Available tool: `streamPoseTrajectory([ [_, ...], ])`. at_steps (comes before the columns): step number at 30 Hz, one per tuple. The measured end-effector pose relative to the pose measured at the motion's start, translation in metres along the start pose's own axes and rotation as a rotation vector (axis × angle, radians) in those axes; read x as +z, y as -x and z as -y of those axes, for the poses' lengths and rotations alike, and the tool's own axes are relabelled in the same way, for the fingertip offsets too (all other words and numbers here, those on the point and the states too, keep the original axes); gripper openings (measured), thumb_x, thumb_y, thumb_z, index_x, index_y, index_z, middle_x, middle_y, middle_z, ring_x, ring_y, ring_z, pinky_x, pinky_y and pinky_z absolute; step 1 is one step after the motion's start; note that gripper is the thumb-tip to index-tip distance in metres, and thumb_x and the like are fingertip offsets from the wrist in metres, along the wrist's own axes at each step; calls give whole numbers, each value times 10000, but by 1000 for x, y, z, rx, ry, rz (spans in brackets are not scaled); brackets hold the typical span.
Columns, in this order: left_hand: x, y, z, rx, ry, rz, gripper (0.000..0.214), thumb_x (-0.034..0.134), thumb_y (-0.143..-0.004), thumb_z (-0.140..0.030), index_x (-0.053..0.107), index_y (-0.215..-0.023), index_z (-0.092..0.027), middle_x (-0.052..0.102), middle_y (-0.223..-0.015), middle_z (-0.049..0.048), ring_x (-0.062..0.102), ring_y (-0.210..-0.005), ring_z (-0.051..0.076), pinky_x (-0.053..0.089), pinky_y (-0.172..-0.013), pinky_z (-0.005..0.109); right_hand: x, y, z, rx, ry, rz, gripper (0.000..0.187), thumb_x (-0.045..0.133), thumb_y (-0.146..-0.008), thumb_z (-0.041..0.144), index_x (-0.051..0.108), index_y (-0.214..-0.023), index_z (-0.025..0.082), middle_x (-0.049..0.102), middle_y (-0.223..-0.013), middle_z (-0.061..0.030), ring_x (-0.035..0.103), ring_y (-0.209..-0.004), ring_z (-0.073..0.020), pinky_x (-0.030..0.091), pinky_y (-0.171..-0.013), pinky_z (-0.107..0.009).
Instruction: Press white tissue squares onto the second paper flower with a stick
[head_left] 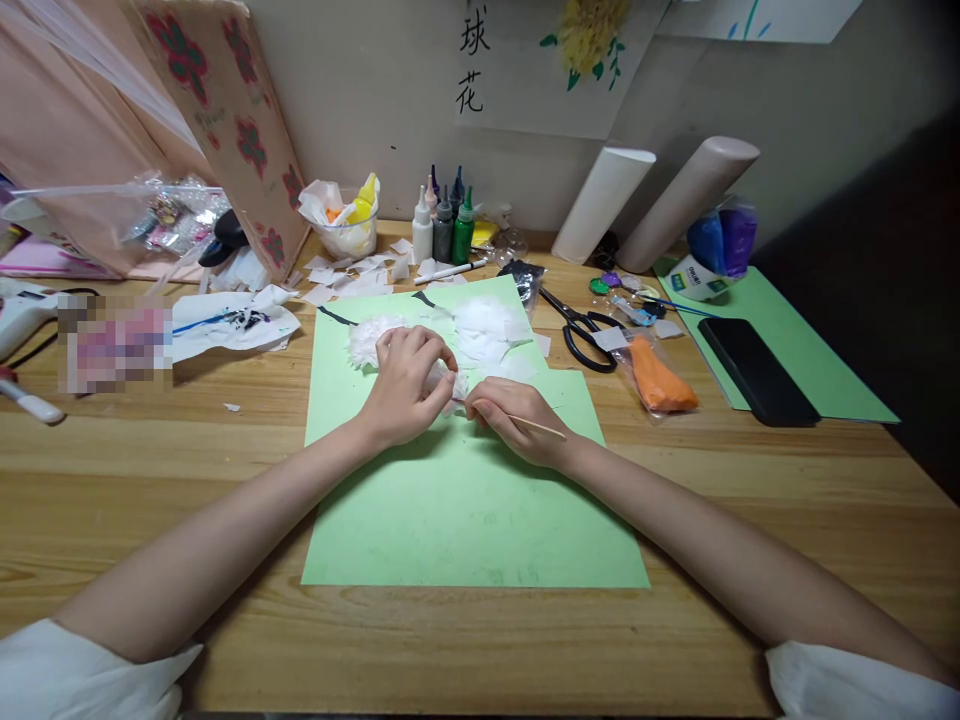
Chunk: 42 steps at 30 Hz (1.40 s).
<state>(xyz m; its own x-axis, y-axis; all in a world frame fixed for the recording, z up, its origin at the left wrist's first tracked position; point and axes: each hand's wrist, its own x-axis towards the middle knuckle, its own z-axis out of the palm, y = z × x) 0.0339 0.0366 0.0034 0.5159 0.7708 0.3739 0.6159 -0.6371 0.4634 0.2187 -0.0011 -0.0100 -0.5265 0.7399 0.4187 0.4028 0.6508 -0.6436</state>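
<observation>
While our left hand (405,385) pinches the tissue (456,384), our right hand (517,420), closed on the stick (537,427), should poke gently toward 9 o'clock.

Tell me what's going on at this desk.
A person works with bare hands over a light green paper sheet on a wooden table. The left hand pinches a white crumpled tissue tuft lying on the sheet. The right hand, close beside it, holds a thin wooden stick. Black-handled scissors and small paint bottles lie untouched behind.
</observation>
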Motion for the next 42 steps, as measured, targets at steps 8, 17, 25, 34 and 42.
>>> streamPoseTrajectory([
  [8,2,-1,-1,6,-69,33,88,495,-759,-246,518,-836,-209,491,-969,42,413,-981,230,228,-971,444,0,2,0,-31,-38,-40,341,257,-968,291,519,-769,200,521,-649,-6,494,-614,-133,396,-633,-272],
  [17,0,-1,-1,30,-14,69,37,452,-781,-208,471,-755,-190,509,-945,38,399,-978,225,259,-891,425,-1,3,1,-25,-86,-60,379,242,-973,322,527,-755,198,516,-644,-7,497,-619,-134,401,-641,-276],
  [25,2,-1,0,17,-15,94,55,473,-756,-203,466,-705,-183,490,-957,45,377,-1007,238,268,-879,432,-2,2,2,-30,-69,-15,380,247,-974,351,528,-770,197,531,-656,-7,504,-622,-126,407,-633,-268],
  [34,3,-1,-1,24,-65,96,72,494,-763,-206,475,-702,-173,482,-984,50,367,-1029,246,276,-868,427,0,2,-1,13,-35,-9,366,256,-974,357,515,-771,196,524,-655,-5,493,-632,-128,391,-630,-262],
  [42,3,-1,-2,-15,-39,84,77,474,-812,-255,480,-775,-187,479,-981,49,367,-1017,244,270,-878,429,0,0,0,47,-13,21,348,270,-970,361,510,-778,197,517,-655,-4,486,-629,-132,378,-621,-257],
])
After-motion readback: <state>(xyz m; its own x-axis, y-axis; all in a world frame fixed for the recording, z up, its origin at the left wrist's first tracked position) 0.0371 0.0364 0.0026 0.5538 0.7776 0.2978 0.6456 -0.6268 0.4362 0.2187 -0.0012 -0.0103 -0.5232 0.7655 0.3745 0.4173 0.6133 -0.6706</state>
